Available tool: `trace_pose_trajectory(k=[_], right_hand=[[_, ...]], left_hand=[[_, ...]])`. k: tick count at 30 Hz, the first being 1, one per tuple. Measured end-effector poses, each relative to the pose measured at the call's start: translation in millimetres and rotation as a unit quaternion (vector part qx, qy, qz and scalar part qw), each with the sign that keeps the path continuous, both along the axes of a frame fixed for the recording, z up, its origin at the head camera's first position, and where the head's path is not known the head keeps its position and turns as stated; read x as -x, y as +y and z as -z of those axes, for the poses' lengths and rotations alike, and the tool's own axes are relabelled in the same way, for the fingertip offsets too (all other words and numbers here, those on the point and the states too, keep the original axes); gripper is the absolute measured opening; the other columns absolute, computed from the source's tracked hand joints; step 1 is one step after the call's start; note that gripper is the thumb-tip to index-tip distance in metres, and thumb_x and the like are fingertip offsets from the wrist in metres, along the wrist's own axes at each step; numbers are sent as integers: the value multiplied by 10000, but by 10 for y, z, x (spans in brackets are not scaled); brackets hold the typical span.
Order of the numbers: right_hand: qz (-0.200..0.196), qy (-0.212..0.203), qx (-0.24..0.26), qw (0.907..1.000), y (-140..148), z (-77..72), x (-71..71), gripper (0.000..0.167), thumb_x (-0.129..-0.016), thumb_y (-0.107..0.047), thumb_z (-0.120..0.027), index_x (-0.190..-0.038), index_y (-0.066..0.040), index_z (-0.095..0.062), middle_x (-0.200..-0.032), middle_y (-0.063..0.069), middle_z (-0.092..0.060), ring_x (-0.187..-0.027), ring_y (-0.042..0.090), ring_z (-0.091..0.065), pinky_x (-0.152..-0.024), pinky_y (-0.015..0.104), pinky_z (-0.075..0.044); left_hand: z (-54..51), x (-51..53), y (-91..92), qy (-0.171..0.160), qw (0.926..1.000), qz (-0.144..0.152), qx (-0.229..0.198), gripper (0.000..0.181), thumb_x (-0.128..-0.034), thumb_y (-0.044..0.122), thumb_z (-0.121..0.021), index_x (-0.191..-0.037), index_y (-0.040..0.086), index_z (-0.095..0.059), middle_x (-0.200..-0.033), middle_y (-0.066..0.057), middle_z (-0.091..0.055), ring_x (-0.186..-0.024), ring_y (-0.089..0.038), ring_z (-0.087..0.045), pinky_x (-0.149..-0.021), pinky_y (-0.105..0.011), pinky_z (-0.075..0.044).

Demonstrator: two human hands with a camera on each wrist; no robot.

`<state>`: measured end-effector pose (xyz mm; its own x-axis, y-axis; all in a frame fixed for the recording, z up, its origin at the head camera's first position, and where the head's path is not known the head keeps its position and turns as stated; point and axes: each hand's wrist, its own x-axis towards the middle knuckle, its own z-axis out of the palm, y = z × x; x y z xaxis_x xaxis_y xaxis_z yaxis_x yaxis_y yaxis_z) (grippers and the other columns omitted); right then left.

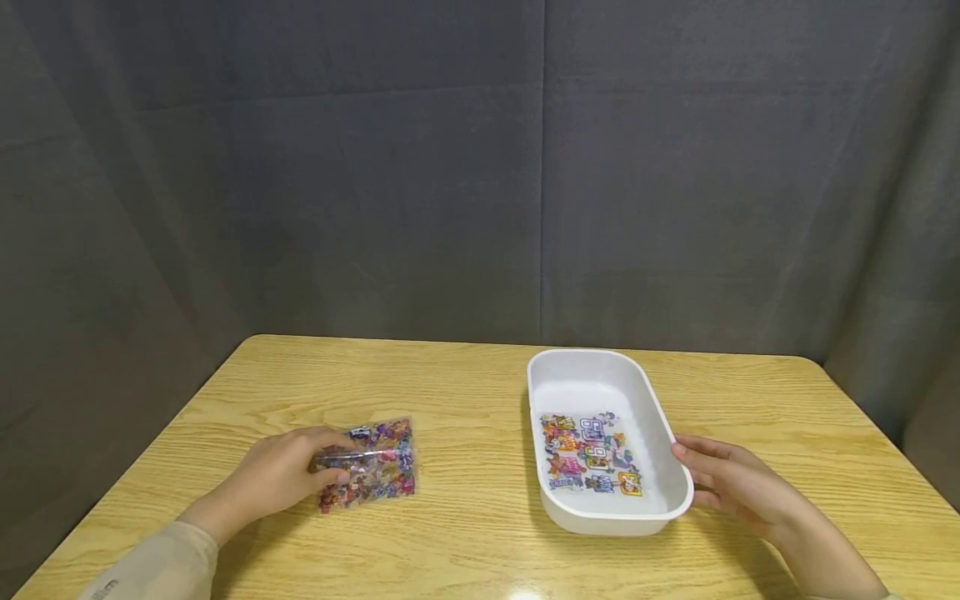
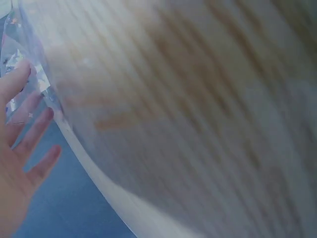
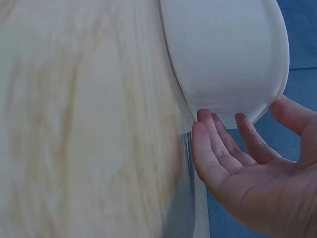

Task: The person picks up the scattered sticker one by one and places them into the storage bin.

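i have the left hand (image 1: 281, 475) pinching a clear packet of colourful bits (image 1: 382, 471), left of the white tray (image 1: 600, 522) that the right hand (image 1: 738, 483) grips by its rim; arranging both seems underway, next needing the tray kept level.

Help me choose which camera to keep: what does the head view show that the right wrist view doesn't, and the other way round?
Only the head view shows the left hand pinching a clear plastic bag of small multicoloured pieces, and the colourful lettered prints on the floor of the white tray.

Only the right wrist view shows the palm of the right hand, with its fingers at the tray's outer surface.

Both share the right hand, the white tray and the wood-grain table.
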<state>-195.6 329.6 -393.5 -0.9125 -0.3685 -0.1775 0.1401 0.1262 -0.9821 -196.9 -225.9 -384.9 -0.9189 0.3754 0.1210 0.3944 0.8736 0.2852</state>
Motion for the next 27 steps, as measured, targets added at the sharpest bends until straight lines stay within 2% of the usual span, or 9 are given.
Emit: trace_pose_trajectory(k=[5, 10, 13, 17, 27], right_hand=[[24, 22, -27, 10000, -2, -3, 1, 700, -1065, -223, -468, -1434, 253, -111, -1180, 7, -644, -1034, 112, -657, -878, 315, -550], [35, -22, -13, 10000, -7, -4, 4, 708, -1064, -223, -474, -1433, 255, -104, -1178, 4, -639, -1028, 111, -656, -875, 313, -552], [33, -29, -21, 10000, -11, -3, 6, 705, -1064, -224, -474, -1436, 250, -108, -1179, 3, -639, -1027, 116, -657, -875, 313, -552], [32, -5, -19, 10000, -14, -5, 5, 699, -1065, -220, -472, -1440, 246, -111, -1178, 4, -641, -1030, 123, -658, -878, 315, -551], [29, -27, -5, 10000, -9, -8, -3, 707, -1065, -221, -473, -1440, 248, -99, -1183, 1, -638, -1034, 112, -655, -883, 318, -550]], left_hand=[[-49, 1, -6, 102, 9998, -61, -149, 350, -877, 288, -767, -1213, 220, -695, -1216, -45, -682, -1004, -247, -681, -673, -388, -547], [-89, -3, 0, 172, 9995, -95, -242, 340, -885, 240, -761, -1217, 203, -694, -1211, -40, -684, -977, -248, -691, -558, -284, -453], [-102, -12, 3, 280, 9993, -84, -219, 329, -890, 243, -756, -1212, 216, -695, -1196, -18, -689, -993, -249, -689, -587, -310, -500], [-119, -29, 9, 461, 9988, -82, -155, 319, -894, 272, -751, -1204, 214, -700, -1180, -4, -695, -1010, -250, -685, -697, -417, -563], [-174, -3, 63, 707, 9973, -180, -44, 293, -909, 306, -734, -1191, 229, -709, -1173, -1, -698, -995, -247, -685, -709, -453, -562]])
